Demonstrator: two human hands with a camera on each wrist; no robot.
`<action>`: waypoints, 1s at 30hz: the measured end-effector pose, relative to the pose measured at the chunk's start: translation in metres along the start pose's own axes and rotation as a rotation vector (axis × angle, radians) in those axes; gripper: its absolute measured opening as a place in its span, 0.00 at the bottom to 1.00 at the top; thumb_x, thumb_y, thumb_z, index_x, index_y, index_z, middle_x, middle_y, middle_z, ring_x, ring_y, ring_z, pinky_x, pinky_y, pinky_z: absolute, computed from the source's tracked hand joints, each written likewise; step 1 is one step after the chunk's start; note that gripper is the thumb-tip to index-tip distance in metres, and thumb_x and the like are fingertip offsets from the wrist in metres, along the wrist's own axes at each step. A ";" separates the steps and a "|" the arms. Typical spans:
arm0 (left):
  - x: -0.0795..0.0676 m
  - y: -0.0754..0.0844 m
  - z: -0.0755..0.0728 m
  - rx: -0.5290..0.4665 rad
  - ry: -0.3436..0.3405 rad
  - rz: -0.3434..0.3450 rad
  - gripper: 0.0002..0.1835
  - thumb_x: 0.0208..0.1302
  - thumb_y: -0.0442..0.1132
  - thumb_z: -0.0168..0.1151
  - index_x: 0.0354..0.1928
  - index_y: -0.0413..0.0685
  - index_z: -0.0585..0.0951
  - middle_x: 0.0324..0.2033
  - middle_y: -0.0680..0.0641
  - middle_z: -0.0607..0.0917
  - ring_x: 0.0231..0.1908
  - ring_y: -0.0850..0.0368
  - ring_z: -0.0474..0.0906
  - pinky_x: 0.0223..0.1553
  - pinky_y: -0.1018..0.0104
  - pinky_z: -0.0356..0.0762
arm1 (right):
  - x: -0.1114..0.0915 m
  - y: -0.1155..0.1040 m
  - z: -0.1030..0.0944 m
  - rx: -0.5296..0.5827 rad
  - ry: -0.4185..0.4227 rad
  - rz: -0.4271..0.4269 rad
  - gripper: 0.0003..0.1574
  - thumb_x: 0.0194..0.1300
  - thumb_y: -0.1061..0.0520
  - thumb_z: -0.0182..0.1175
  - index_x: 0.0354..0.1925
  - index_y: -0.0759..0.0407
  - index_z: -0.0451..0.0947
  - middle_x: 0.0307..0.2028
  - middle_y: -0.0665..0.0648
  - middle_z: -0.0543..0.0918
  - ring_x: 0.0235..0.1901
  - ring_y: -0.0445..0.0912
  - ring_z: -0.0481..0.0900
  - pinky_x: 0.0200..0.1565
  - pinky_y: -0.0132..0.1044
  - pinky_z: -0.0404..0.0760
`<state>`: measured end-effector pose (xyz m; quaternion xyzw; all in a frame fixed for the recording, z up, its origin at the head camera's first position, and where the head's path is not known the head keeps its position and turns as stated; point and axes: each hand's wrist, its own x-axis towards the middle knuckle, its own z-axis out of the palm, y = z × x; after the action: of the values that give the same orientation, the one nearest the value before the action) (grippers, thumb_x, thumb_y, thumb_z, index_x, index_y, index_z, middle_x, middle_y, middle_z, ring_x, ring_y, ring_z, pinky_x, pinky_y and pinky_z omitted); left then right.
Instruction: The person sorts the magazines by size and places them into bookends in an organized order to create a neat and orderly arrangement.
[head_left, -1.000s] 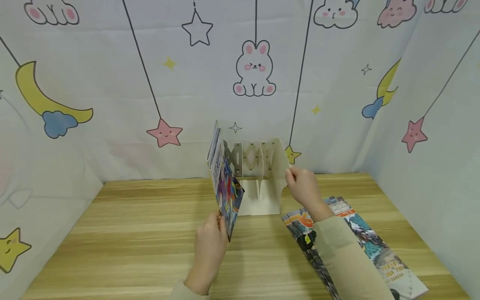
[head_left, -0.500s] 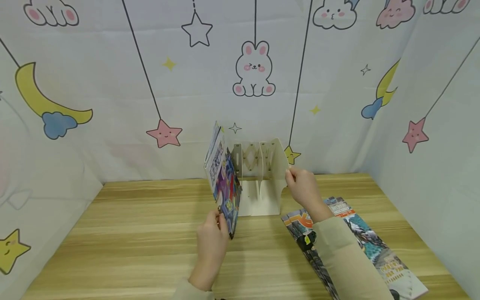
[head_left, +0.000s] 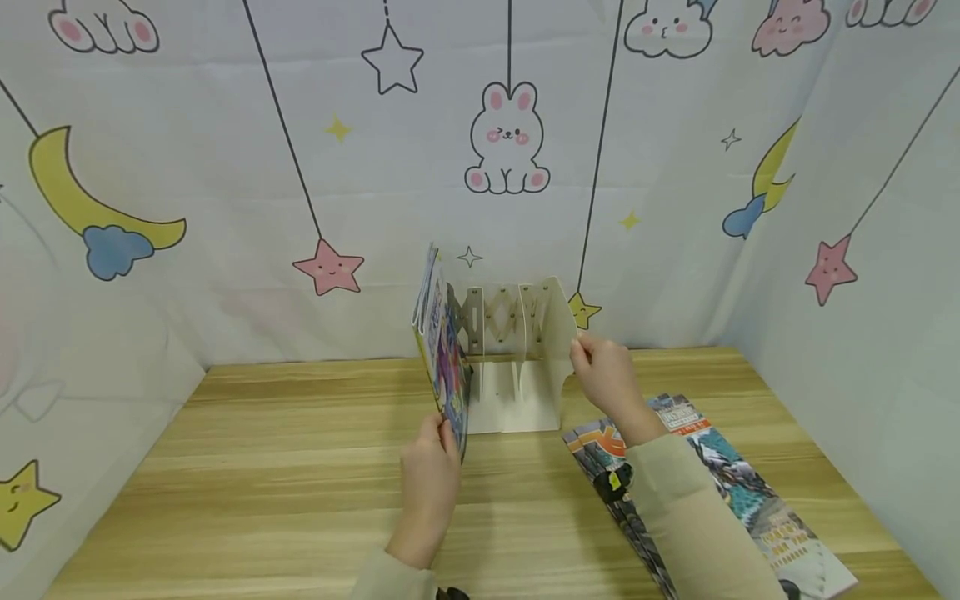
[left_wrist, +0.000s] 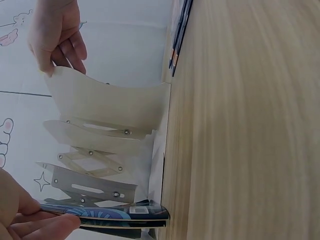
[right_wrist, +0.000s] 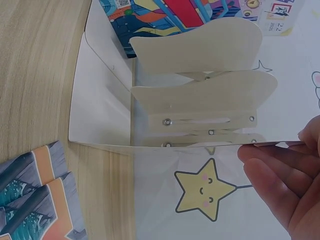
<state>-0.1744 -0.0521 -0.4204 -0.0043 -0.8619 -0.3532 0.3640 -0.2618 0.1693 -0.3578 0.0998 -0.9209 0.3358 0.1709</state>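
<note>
A cream folding book rack (head_left: 517, 408) with upright dividers and a criss-cross metal back stands at the back of the table. Several colourful magazines (head_left: 444, 350) stand upright at its left end, seen nearly edge-on from the head. My left hand (head_left: 429, 479) pinches their near edge between thumb and fingers; in the left wrist view the magazine edges (left_wrist: 120, 215) lie beside a divider. At the other end, my right hand (head_left: 609, 375) grips the edge of the rack's right panel (right_wrist: 200, 146). The rack's left panel is hidden behind the magazines.
More magazines (head_left: 750, 492) lie fanned flat on the wooden table (head_left: 262, 483) at the right, partly under the right forearm. A cartoon-printed cloth (head_left: 225, 167) hangs close behind the rack and along both sides.
The left hand has moved slightly forward with the magazines, deeper into the rack. Their covers swung into view, then turned edge-on and closer together. The right hand has stayed put.
</note>
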 end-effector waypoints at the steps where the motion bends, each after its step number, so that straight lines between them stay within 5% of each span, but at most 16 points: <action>1: 0.000 0.000 0.000 -0.002 0.002 0.000 0.05 0.62 0.27 0.58 0.32 0.28 0.78 0.21 0.35 0.83 0.18 0.49 0.81 0.14 0.67 0.78 | 0.000 0.000 0.000 0.001 0.002 -0.001 0.21 0.72 0.57 0.48 0.21 0.60 0.70 0.09 0.51 0.62 0.08 0.43 0.57 0.13 0.31 0.58; 12: 0.004 -0.004 -0.004 0.007 -0.009 -0.046 0.06 0.61 0.32 0.63 0.31 0.34 0.78 0.23 0.39 0.84 0.19 0.52 0.80 0.17 0.68 0.78 | -0.001 0.001 0.000 -0.001 0.007 -0.002 0.23 0.72 0.57 0.48 0.18 0.58 0.66 0.09 0.51 0.62 0.09 0.43 0.57 0.13 0.32 0.58; 20: 0.009 -0.011 -0.006 0.003 -0.074 -0.074 0.20 0.62 0.36 0.62 0.51 0.28 0.76 0.36 0.33 0.85 0.29 0.45 0.85 0.27 0.62 0.85 | -0.001 0.001 0.000 -0.010 0.016 -0.016 0.25 0.72 0.57 0.48 0.16 0.57 0.62 0.09 0.51 0.60 0.09 0.43 0.57 0.14 0.32 0.58; 30: 0.017 -0.017 -0.008 -0.029 -0.151 -0.057 0.22 0.62 0.36 0.62 0.55 0.28 0.74 0.42 0.31 0.84 0.34 0.41 0.85 0.33 0.57 0.85 | -0.001 -0.001 0.000 -0.009 0.009 -0.007 0.25 0.72 0.57 0.48 0.16 0.57 0.62 0.10 0.51 0.61 0.09 0.43 0.57 0.14 0.32 0.58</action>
<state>-0.1867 -0.0742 -0.4163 -0.0119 -0.8814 -0.3745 0.2877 -0.2602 0.1690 -0.3578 0.1007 -0.9212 0.3317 0.1765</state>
